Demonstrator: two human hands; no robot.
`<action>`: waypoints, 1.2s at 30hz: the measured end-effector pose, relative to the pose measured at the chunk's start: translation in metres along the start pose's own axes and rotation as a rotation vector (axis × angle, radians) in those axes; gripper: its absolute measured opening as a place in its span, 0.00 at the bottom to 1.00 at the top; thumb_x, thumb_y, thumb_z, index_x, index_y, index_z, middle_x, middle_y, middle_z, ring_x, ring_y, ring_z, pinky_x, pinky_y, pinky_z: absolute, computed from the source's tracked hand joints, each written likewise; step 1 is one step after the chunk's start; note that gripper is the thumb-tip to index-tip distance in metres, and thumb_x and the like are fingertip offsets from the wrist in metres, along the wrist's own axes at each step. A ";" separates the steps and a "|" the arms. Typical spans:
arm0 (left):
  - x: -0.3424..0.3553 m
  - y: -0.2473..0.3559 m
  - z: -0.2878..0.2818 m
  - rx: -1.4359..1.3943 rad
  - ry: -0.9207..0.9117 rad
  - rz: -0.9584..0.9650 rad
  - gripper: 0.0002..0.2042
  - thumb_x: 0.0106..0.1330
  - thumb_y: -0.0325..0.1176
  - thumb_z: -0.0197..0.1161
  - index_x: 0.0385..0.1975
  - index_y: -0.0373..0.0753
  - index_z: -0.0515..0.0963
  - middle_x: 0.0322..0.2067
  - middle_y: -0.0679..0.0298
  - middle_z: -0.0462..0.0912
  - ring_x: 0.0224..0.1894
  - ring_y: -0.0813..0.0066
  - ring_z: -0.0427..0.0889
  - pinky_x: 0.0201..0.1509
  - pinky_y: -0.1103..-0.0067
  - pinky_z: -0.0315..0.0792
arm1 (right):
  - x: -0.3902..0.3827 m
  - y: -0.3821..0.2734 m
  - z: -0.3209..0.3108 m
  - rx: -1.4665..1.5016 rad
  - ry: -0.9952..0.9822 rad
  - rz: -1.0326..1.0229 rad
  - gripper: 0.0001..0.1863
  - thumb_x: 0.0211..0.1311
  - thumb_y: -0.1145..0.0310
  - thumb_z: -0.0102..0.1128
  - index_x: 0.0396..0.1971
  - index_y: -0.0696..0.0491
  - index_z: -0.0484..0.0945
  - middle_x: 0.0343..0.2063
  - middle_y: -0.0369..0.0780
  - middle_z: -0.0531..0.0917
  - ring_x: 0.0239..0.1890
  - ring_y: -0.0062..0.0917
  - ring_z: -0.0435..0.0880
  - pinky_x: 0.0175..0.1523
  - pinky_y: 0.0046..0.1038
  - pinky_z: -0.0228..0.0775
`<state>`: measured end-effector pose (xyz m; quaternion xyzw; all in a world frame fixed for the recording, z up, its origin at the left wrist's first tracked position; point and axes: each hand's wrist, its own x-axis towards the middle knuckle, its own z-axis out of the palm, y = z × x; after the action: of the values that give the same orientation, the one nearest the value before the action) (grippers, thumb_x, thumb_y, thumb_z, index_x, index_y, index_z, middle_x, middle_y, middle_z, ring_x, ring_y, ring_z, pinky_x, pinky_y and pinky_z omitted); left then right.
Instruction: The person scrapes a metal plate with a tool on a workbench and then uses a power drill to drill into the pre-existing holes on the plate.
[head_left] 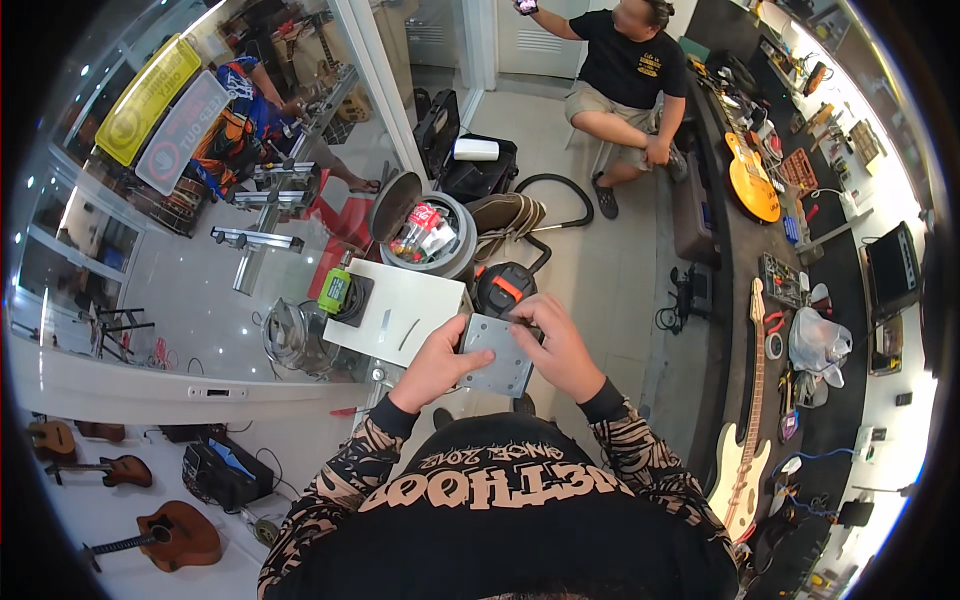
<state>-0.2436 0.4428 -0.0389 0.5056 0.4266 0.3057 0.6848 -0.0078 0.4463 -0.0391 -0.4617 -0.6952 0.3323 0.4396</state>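
My left hand (437,362) grips a flat grey square piece (498,378) by its left side, the thumb lying across its face. Several small dark holes or dots run near the edges of this piece. At its upper right corner, my right hand (565,355) is closed, thumb and fingers pinched at the edge. Just beyond my left hand stands a white-topped cabinet (385,335). On its left end sits a green power sander (337,288) with a black square base. A thin dark curved strip (411,330) lies on the white top.
Past the cabinet are an open trash bin (465,240) full of litter and a black-and-red vacuum (503,290) with a hose. A seated person (630,60) is farther off. Along the right runs a dark workbench with a yellow guitar (752,180) and a cream guitar (742,470). Glass panels stand left.
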 end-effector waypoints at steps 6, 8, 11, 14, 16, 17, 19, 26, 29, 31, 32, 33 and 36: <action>0.011 -0.003 0.029 -0.009 0.144 -0.011 0.12 0.74 0.26 0.70 0.52 0.34 0.77 0.41 0.66 0.85 0.41 0.83 0.83 0.45 0.80 0.78 | -0.003 0.005 -0.029 -0.162 -0.064 -0.182 0.10 0.66 0.78 0.68 0.46 0.56 0.82 0.42 0.42 0.84 0.47 0.41 0.82 0.55 0.38 0.75; 0.008 0.000 0.028 -0.029 0.184 -0.005 0.12 0.73 0.25 0.70 0.51 0.34 0.77 0.40 0.66 0.86 0.41 0.82 0.82 0.46 0.79 0.78 | -0.005 0.004 -0.021 -0.085 -0.018 -0.171 0.10 0.66 0.79 0.68 0.46 0.56 0.83 0.42 0.41 0.84 0.46 0.41 0.82 0.54 0.38 0.75; 0.007 -0.004 0.046 -0.027 0.246 0.027 0.12 0.73 0.25 0.70 0.51 0.34 0.77 0.41 0.66 0.86 0.41 0.82 0.83 0.46 0.79 0.78 | -0.013 0.008 -0.030 0.225 0.161 0.107 0.12 0.63 0.82 0.68 0.45 0.56 0.83 0.39 0.41 0.84 0.45 0.42 0.83 0.52 0.38 0.76; 0.000 -0.003 0.053 0.061 0.297 0.041 0.12 0.73 0.25 0.69 0.52 0.34 0.76 0.42 0.67 0.86 0.42 0.83 0.82 0.47 0.80 0.77 | -0.013 0.012 -0.040 -0.077 0.033 -0.279 0.12 0.64 0.83 0.69 0.46 0.57 0.82 0.38 0.42 0.84 0.40 0.37 0.83 0.48 0.34 0.77; -0.006 0.003 0.052 0.107 0.312 0.028 0.12 0.73 0.25 0.69 0.52 0.34 0.77 0.42 0.67 0.86 0.43 0.83 0.82 0.47 0.79 0.77 | -0.013 0.009 -0.040 -0.021 0.073 -0.266 0.09 0.68 0.82 0.69 0.46 0.57 0.82 0.38 0.41 0.84 0.39 0.31 0.83 0.47 0.30 0.76; -0.008 0.008 0.052 0.159 0.362 0.061 0.11 0.72 0.25 0.70 0.49 0.33 0.76 0.39 0.66 0.84 0.42 0.83 0.81 0.47 0.79 0.76 | -0.013 0.006 -0.039 -0.016 0.069 -0.263 0.09 0.68 0.82 0.69 0.46 0.57 0.82 0.38 0.41 0.84 0.39 0.31 0.83 0.47 0.30 0.76; -0.015 0.007 0.057 0.201 0.429 0.081 0.11 0.71 0.25 0.70 0.47 0.32 0.76 0.36 0.65 0.83 0.41 0.83 0.79 0.46 0.79 0.75 | -0.017 -0.005 -0.042 0.156 0.139 -0.038 0.06 0.68 0.79 0.70 0.42 0.56 0.83 0.36 0.41 0.83 0.41 0.30 0.83 0.51 0.31 0.75; -0.039 0.015 0.042 0.072 0.531 0.189 0.11 0.74 0.26 0.68 0.50 0.34 0.74 0.43 0.66 0.83 0.45 0.83 0.79 0.51 0.80 0.76 | -0.014 -0.015 -0.056 0.686 0.132 -0.002 0.06 0.82 0.79 0.52 0.53 0.58 0.73 0.44 0.37 0.77 0.41 0.19 0.79 0.51 0.24 0.73; -0.049 0.031 0.049 0.033 0.452 0.191 0.12 0.75 0.28 0.69 0.51 0.35 0.74 0.46 0.67 0.84 0.48 0.84 0.80 0.54 0.81 0.75 | -0.011 -0.004 -0.065 0.773 0.026 0.171 0.09 0.84 0.76 0.50 0.58 0.57 0.70 0.44 0.35 0.75 0.41 0.17 0.75 0.52 0.22 0.71; -0.054 0.040 0.063 0.042 0.443 0.227 0.11 0.75 0.27 0.69 0.48 0.35 0.73 0.40 0.70 0.82 0.42 0.87 0.78 0.47 0.82 0.75 | -0.009 -0.021 -0.063 0.632 -0.207 0.314 0.10 0.83 0.75 0.53 0.58 0.57 0.71 0.46 0.33 0.74 0.44 0.14 0.74 0.53 0.21 0.70; -0.057 0.036 0.065 0.041 0.444 0.223 0.11 0.75 0.27 0.69 0.48 0.35 0.73 0.40 0.70 0.82 0.42 0.87 0.78 0.47 0.82 0.75 | -0.010 -0.022 -0.058 0.656 -0.187 0.292 0.10 0.81 0.74 0.58 0.55 0.58 0.73 0.45 0.32 0.76 0.44 0.11 0.74 0.53 0.19 0.70; -0.060 0.034 0.065 0.056 0.424 0.228 0.12 0.75 0.28 0.70 0.49 0.35 0.73 0.40 0.70 0.82 0.41 0.87 0.78 0.46 0.82 0.75 | -0.012 -0.021 -0.055 0.654 -0.185 0.292 0.10 0.81 0.74 0.58 0.55 0.58 0.73 0.45 0.32 0.76 0.44 0.11 0.74 0.53 0.19 0.70; -0.071 0.035 0.060 0.064 0.360 0.174 0.13 0.74 0.29 0.72 0.49 0.36 0.75 0.39 0.72 0.81 0.39 0.87 0.78 0.44 0.82 0.75 | -0.018 -0.021 -0.046 0.599 -0.215 0.248 0.07 0.80 0.73 0.61 0.50 0.58 0.77 0.43 0.31 0.79 0.41 0.11 0.75 0.49 0.19 0.71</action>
<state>-0.2218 0.3669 0.0212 0.4994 0.5060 0.4356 0.5521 0.0300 0.4249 -0.0082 -0.3552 -0.5478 0.6193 0.4360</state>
